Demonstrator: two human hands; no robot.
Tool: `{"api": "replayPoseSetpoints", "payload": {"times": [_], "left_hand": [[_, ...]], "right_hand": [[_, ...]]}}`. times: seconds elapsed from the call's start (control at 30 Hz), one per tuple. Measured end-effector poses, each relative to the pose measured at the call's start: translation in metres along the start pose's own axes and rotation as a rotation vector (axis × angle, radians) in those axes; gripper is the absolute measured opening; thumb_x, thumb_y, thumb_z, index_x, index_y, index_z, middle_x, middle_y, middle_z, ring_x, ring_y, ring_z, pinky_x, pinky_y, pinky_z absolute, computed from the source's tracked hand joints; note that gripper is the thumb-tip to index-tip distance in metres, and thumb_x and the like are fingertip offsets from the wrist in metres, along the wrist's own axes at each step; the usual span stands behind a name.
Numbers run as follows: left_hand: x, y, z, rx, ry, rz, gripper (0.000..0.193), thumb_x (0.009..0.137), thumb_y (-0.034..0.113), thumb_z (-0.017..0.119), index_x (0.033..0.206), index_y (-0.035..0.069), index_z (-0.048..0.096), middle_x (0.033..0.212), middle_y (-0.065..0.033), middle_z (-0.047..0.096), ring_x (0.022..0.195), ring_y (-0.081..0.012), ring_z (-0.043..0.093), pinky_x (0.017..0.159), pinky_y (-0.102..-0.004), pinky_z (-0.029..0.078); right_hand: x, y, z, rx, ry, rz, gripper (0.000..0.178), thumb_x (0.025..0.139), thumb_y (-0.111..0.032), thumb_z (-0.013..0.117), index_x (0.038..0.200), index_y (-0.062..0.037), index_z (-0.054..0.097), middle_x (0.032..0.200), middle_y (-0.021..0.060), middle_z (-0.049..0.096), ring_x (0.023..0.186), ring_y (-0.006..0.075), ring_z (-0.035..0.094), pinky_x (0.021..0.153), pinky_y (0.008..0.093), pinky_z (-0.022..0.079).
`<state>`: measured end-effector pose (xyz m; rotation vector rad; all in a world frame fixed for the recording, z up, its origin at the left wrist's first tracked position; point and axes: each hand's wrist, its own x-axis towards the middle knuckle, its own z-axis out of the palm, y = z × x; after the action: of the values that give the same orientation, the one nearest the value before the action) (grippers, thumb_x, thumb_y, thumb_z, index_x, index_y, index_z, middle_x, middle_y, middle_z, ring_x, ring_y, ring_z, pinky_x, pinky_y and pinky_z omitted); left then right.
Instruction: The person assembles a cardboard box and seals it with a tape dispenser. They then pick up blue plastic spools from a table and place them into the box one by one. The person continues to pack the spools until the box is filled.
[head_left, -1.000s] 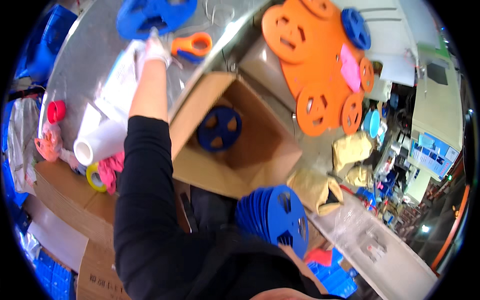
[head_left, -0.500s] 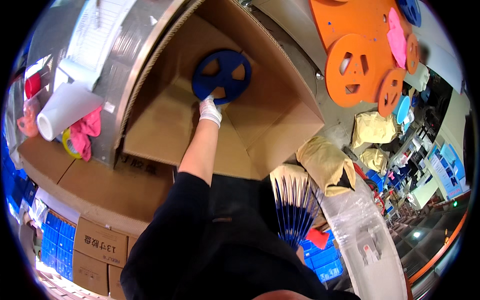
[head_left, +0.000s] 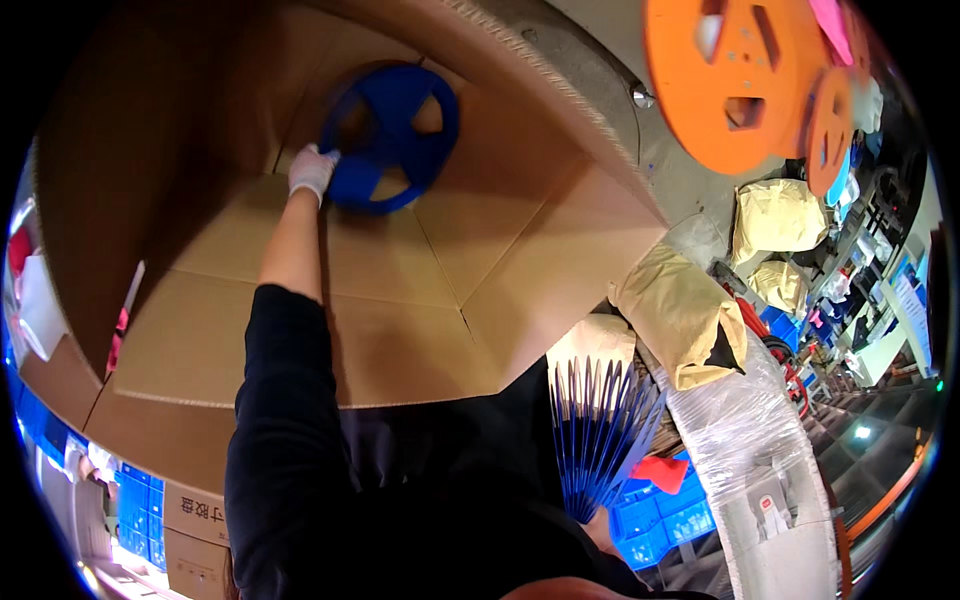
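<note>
My left hand [head_left: 313,172], in a white glove, reaches deep into a large open cardboard box [head_left: 390,350]. Its fingers are closed on the left rim of a blue reel disc [head_left: 400,140] with cut-out windows, which lies low inside the box. At the lower right, my right hand [head_left: 602,532] shows only in part, under a fanned stack of blue discs [head_left: 600,440] seen edge-on. That hand holds the stack beside my body; its fingers are mostly hidden.
Orange discs [head_left: 720,90] stand beyond the box on the right. Brown paper sacks [head_left: 680,315] sit near its right corner, beside a plastic-wrapped strip [head_left: 745,440]. Blue crates [head_left: 660,515] are below, and cartons [head_left: 195,560] stack at lower left.
My left hand and the disc have shifted left in view. The box fills more of the picture and covers the bench at left. The stack stays at my right side.
</note>
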<state>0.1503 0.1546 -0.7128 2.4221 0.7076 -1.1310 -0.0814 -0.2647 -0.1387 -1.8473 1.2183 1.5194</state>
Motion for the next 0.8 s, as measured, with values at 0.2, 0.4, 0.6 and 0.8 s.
{"api": "replayPoseSetpoints", "payload": {"times": [0.2, 0.4, 0.6, 0.8], "left_hand": [[-0.126, 0.098, -0.077, -0.983, -0.322, -0.041, 0.022, 0.087, 0.018, 0.062, 0.101, 0.001, 0.063, 0.089, -0.0119, 0.067, 0.073, -0.0215, 0.065, 0.068, -0.0347, 0.057], [-0.123, 0.193, -0.076, -1.372, -0.304, -0.351, 0.017, 0.089, 0.017, 0.062, 0.101, 0.007, 0.057, 0.079, -0.0103, 0.062, 0.064, -0.0257, 0.063, 0.062, -0.0468, 0.059], [-0.113, 0.255, -0.078, -1.405, -0.247, -0.445, 0.037, 0.094, 0.039, 0.052, 0.117, 0.010, 0.053, 0.113, -0.0132, 0.058, 0.107, -0.0320, 0.055, 0.098, -0.0600, 0.039], [-0.082, 0.249, -0.040, -1.621, -0.141, -0.284, 0.034, 0.095, 0.037, 0.051, 0.119, 0.013, 0.053, 0.114, -0.0080, 0.057, 0.104, -0.0278, 0.054, 0.096, -0.0523, 0.038]], "right_hand": [[0.001, 0.073, 0.012, 0.233, -0.106, -0.049, 0.049, 0.074, -0.020, 0.077, 0.113, 0.0048, 0.059, 0.108, 0.0205, 0.065, 0.101, 0.0320, 0.062, 0.093, 0.0413, 0.045], [-0.007, 0.048, 0.014, 0.158, -0.038, -0.075, 0.045, 0.077, -0.022, 0.077, 0.111, 0.0036, 0.062, 0.106, 0.0215, 0.066, 0.100, 0.0331, 0.063, 0.090, 0.0423, 0.048], [0.000, 0.068, 0.028, 0.230, -0.052, -0.106, 0.042, 0.076, -0.021, 0.079, 0.105, 0.0038, 0.063, 0.103, 0.0203, 0.067, 0.096, 0.0313, 0.065, 0.084, 0.0390, 0.050], [-0.011, 0.030, 0.017, 0.279, 0.005, -0.026, 0.044, 0.074, -0.023, 0.080, 0.105, 0.0046, 0.062, 0.102, 0.0196, 0.067, 0.094, 0.0306, 0.064, 0.085, 0.0386, 0.049]]}}
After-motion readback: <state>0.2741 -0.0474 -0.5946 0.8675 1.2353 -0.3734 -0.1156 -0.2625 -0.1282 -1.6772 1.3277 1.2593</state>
